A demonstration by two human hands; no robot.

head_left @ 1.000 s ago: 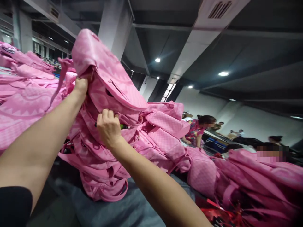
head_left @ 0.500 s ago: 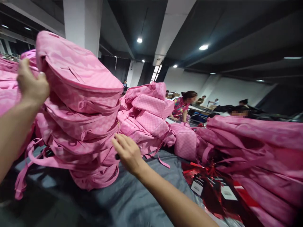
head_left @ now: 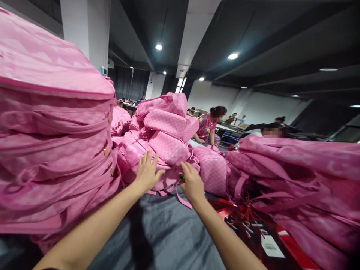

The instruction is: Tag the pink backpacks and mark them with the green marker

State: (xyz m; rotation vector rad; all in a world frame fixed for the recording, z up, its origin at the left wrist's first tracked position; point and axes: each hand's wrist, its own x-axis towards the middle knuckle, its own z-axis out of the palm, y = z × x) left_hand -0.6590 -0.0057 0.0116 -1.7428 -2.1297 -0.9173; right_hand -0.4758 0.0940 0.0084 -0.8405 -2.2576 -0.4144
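My left hand (head_left: pixel 146 173) reaches forward with its fingers spread, in front of a heap of pink backpacks. It holds nothing, and I cannot tell whether it touches the fabric. Close beside it on the right, my right hand (head_left: pixel 193 184) has its fingers curled. A small dark bit shows at those fingers, too small to name. Just beyond both hands lies a pink checked backpack (head_left: pixel 169 148), with another checked one (head_left: pixel 164 123) on top of it. A loose pink strap (head_left: pixel 184 199) hangs below the right hand onto the dark cloth (head_left: pixel 171 225).
A tall stack of pink backpacks (head_left: pixel 56 123) rises at the left. More pink backpacks (head_left: pixel 306 176) are piled at the right. Red-and-black tags with white labels (head_left: pixel 271 245) lie before them. A person in a floral top (head_left: pixel 206 125) leans over a table behind the heap.
My left hand has left the tall stack and moved right to the middle heap. My right hand has also shifted right. The stack now appears nearer and farther left.
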